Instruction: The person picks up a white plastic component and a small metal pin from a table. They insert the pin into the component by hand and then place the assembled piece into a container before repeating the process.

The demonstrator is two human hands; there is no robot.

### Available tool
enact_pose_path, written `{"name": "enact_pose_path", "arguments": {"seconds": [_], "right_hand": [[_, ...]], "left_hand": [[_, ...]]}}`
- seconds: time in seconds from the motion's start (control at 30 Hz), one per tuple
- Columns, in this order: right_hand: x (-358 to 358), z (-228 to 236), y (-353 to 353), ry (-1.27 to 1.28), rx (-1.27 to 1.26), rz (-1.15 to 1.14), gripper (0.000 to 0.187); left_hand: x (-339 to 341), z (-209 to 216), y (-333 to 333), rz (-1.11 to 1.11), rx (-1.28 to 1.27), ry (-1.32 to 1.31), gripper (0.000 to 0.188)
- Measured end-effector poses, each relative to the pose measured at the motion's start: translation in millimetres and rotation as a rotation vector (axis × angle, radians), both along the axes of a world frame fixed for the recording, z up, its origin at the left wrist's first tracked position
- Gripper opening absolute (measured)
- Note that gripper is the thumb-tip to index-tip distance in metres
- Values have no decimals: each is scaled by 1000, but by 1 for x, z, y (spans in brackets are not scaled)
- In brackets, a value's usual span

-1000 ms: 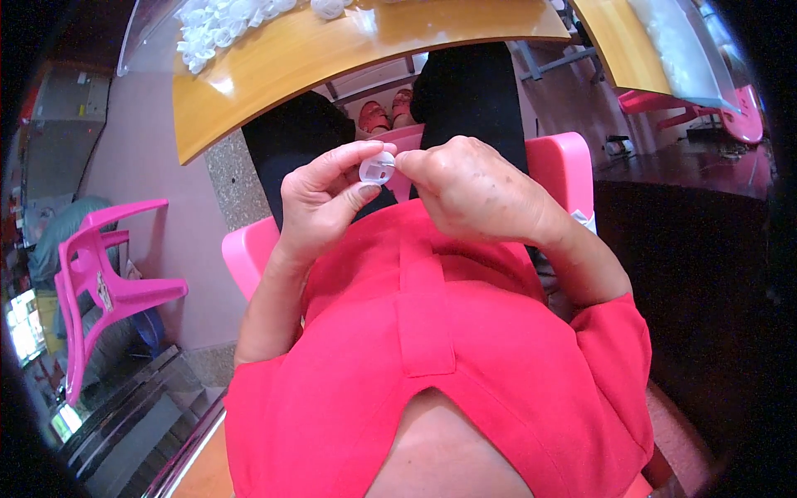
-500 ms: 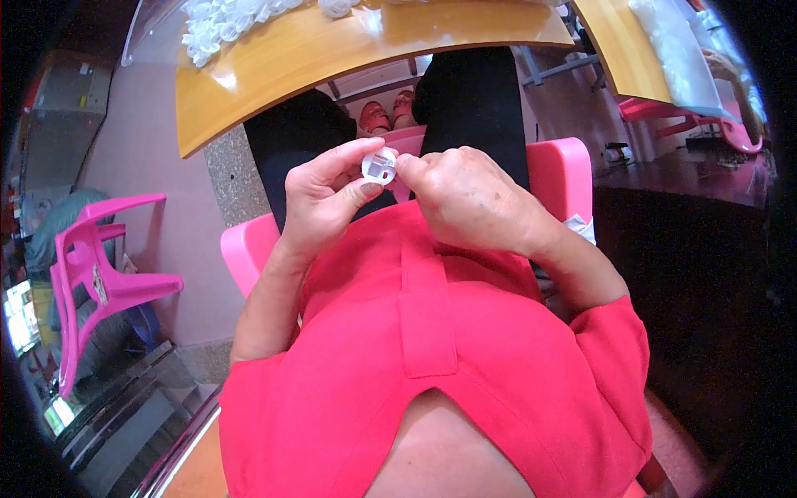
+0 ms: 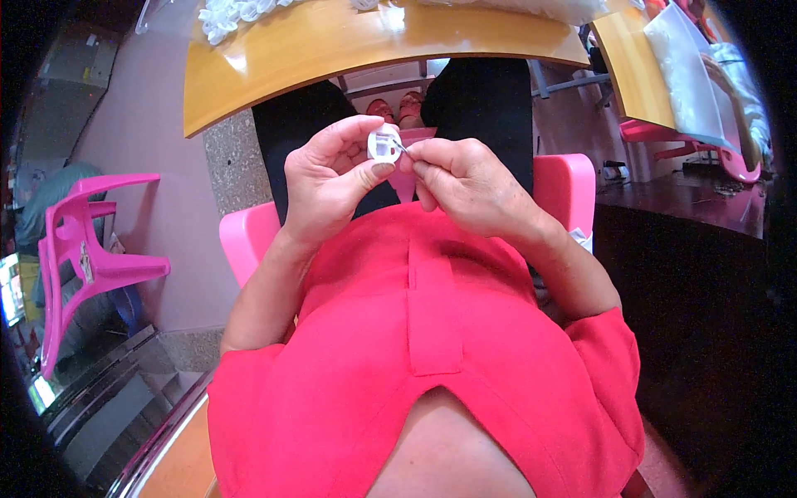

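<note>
Over my lap, my left hand pinches a small round white plastic part between thumb and forefinger. The part's face has cut-out openings and is turned up toward me. My right hand is closed, with thumb and forefinger around a thin metal piece, perhaps a slim tool. Its visible end meets the right rim of the white part. The rest of it is hidden inside my fingers, so its kind cannot be told.
A yellow wooden table stands ahead, with a pile of white plastic parts on it. At right, a clear bag of white pieces lies on another tabletop, near another person's arm. Pink chairs stand at both sides.
My right hand has drawn slightly back from the white part and its fingers have shifted, so the thin metal piece now shows. The whole view has moved a little.
</note>
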State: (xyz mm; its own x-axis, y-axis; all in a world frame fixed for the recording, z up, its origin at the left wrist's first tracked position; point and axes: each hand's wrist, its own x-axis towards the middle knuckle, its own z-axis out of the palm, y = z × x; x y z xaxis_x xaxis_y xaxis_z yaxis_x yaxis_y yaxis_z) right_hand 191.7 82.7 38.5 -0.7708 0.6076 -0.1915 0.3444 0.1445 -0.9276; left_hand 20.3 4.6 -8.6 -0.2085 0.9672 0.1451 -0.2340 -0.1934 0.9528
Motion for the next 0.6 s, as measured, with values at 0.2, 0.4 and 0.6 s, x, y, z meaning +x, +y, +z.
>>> {"name": "enact_pose_path", "arguments": {"seconds": [0.2,0.4,0.6], "right_hand": [[-3,2,-2,-9,-53,-29,18],[-1,-3,-6,77,183,23,14],[3,-13,-9,33,478,86,12]], "left_hand": [[1,0,0,16,-1,-3,40],[0,2,-2,5,-4,30,40],[5,5,-5,12,16,80,39]]}}
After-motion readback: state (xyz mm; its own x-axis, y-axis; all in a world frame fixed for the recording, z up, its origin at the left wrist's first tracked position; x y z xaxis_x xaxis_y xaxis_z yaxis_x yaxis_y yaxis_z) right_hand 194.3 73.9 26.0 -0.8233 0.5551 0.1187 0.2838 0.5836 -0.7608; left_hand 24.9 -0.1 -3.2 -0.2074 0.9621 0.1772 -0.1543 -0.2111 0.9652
